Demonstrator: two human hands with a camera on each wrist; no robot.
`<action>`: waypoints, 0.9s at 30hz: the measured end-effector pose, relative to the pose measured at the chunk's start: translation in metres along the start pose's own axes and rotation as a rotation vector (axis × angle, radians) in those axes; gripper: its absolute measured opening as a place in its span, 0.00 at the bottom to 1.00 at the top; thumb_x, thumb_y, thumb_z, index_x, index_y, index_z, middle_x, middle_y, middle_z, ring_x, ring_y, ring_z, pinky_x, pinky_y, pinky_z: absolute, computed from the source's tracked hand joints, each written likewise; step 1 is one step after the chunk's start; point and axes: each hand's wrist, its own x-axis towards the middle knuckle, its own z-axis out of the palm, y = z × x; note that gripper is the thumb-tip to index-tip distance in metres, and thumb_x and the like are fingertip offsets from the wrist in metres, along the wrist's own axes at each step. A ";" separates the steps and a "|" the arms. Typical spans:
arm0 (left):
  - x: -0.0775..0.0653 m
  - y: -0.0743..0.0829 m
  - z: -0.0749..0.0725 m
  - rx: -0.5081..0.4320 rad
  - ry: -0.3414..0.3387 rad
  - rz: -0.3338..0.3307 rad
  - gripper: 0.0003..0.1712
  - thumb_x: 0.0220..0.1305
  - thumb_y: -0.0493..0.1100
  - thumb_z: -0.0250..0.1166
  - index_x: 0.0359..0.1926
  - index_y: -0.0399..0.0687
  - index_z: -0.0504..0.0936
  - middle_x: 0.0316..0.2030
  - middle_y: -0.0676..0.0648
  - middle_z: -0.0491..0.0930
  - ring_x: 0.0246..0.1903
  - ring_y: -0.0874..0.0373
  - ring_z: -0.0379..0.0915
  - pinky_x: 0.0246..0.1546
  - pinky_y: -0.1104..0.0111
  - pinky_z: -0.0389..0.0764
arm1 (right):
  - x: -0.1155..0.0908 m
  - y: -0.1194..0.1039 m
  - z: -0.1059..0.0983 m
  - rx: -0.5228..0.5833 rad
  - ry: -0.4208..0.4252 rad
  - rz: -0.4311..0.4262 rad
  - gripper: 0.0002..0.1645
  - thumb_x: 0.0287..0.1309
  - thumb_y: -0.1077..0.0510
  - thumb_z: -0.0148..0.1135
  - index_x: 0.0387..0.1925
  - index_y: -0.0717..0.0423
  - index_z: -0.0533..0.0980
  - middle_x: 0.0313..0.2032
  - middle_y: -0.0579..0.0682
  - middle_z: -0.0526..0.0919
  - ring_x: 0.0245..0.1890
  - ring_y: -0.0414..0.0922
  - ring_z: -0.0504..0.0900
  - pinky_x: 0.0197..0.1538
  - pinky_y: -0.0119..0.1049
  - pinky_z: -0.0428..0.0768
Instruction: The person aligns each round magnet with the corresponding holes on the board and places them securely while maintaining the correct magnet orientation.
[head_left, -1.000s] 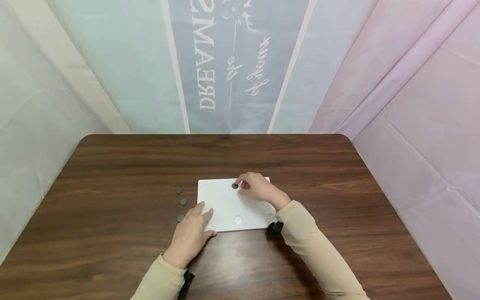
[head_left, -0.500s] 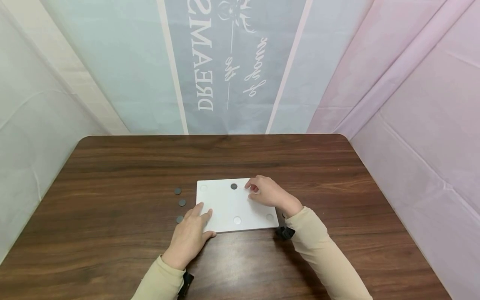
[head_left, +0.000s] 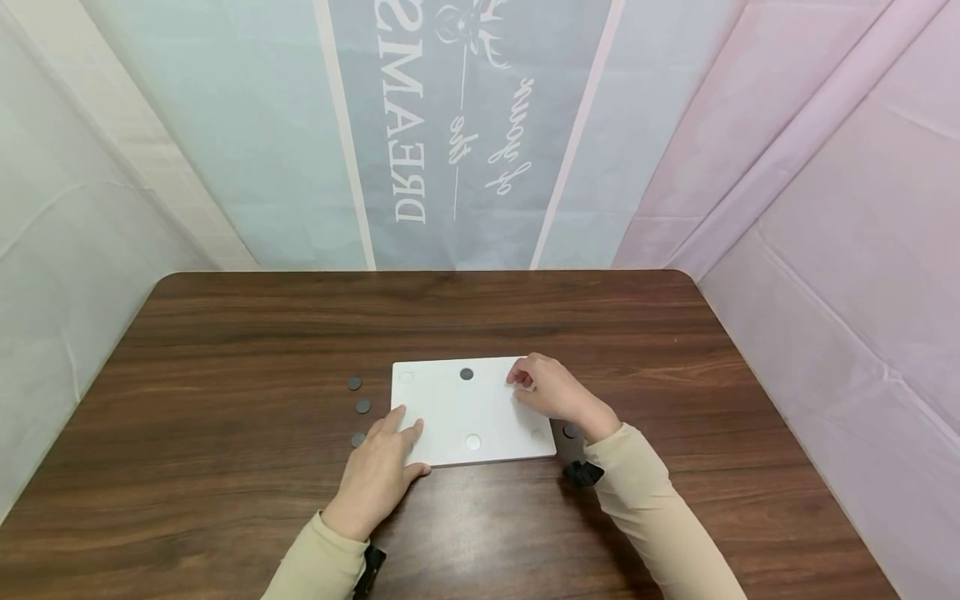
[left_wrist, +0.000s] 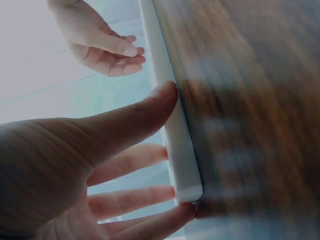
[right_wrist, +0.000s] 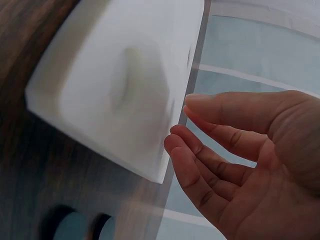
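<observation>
A white rectangular board (head_left: 442, 408) with shallow round recesses lies on the table. One dark grey disc (head_left: 467, 374) sits in its far middle recess. My left hand (head_left: 378, 471) rests at the board's near left corner, fingers spread and nearly straight; the left wrist view shows its thumb (left_wrist: 145, 112) against the board's edge. Over the board's far right part hovers my right hand (head_left: 551, 387), its fingers loosely bent and nothing between them. In the right wrist view, the fingertips (right_wrist: 192, 100) of that hand overlap the board's edge.
Three more grey discs lie left of the board, the far one (head_left: 355, 383), the middle one (head_left: 363, 407) and the near one (head_left: 358, 439) beside my left hand. Another disc (head_left: 571, 431) shows right of the board, by my right wrist. Fabric backdrops surround the wooden table (head_left: 300, 325).
My right hand has let go of the grey disc in the far middle recess and moved right, toward the board's far right corner. My left hand stays in place.
</observation>
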 end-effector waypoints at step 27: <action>0.000 -0.001 0.001 0.010 -0.001 -0.002 0.31 0.43 0.44 0.78 0.51 0.36 0.83 0.56 0.31 0.74 0.53 0.36 0.73 0.41 0.50 0.81 | -0.018 0.021 -0.006 -0.001 0.044 0.049 0.08 0.51 0.70 0.59 0.33 0.61 0.79 0.32 0.53 0.77 0.33 0.47 0.77 0.38 0.37 0.75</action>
